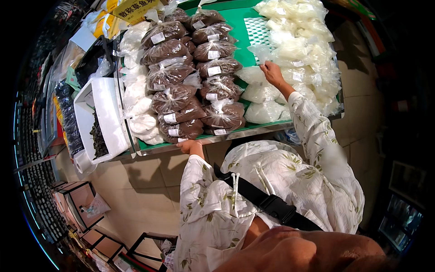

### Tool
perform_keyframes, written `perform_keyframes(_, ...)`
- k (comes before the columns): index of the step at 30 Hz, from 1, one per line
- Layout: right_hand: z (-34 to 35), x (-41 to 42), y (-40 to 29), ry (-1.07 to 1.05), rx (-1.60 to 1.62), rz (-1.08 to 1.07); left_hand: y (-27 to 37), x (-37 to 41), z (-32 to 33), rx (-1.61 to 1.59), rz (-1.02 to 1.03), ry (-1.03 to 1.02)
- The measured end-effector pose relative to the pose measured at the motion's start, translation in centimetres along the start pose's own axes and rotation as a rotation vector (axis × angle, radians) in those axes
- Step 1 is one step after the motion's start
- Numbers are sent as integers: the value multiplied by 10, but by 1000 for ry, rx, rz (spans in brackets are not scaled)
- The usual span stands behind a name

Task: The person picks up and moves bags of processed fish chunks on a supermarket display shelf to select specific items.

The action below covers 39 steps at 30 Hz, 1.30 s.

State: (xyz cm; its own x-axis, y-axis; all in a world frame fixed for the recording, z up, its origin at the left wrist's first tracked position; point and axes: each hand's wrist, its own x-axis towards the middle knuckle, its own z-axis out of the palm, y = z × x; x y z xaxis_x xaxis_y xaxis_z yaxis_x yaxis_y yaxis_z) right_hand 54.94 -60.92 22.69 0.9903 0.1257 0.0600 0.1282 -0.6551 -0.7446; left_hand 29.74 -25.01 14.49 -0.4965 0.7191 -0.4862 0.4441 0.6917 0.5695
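Note:
My right hand (272, 72) reaches over the display counter with its fingers closed on the gathered top of a clear plastic bag (261, 53) of pale, translucent food. More such bags (260, 112) lie beneath and to the right of it. My left hand (189, 146) rests at the counter's metal front edge (224, 136), close under the lowest bag of dark brown food (181, 127); whether its fingers grip the edge is hard to tell. Two columns of brown-filled bags (214, 71) with white labels stand left of the pale ones. White-filled bags (144, 124) line the counter's left side.
A white foam box (110, 119) with dark leafy food adjoins the counter's left end. Behind it is a black plastic crate (91, 61). A white perforated mat (258, 32) lies on the green counter surface (238, 20). Tiled floor (146, 180) shows below the counter.

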Motion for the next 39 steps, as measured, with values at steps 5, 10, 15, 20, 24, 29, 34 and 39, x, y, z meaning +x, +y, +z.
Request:
perform_keyframes(5, 13, 28, 4, -16, -176, -76, 0, -1, 4, 40, 19, 18)
perform_keyframes(10, 24, 44, 7, -14, -195, -137, -5, 10, 8, -29, -2, 1)
perform_keyframes(15, 26, 19, 4, -23, -284, -2, -4, 15, 11, -129, -68, -29)
perform_keyframes(20, 18, 3, -8, 8, -254, 101, -8, 19, 14, 67, -92, 7)
perform_keyframes(24, 17, 12, -2, -41, -14, 52, -6, 25, 12, -31, -122, -27)
perform_keyframes(29, -42, 43, -2, 243, 25, 8, -7, 41, 24, -79, -131, 95)
perform_keyframes(34, -127, 64, 30, 642, -166, 307, -14, 40, 23, -57, -86, 8)
perform_keyframes(39, -158, 97, 103, 585, 26, 669, -14, 36, 26, -32, -51, -32)
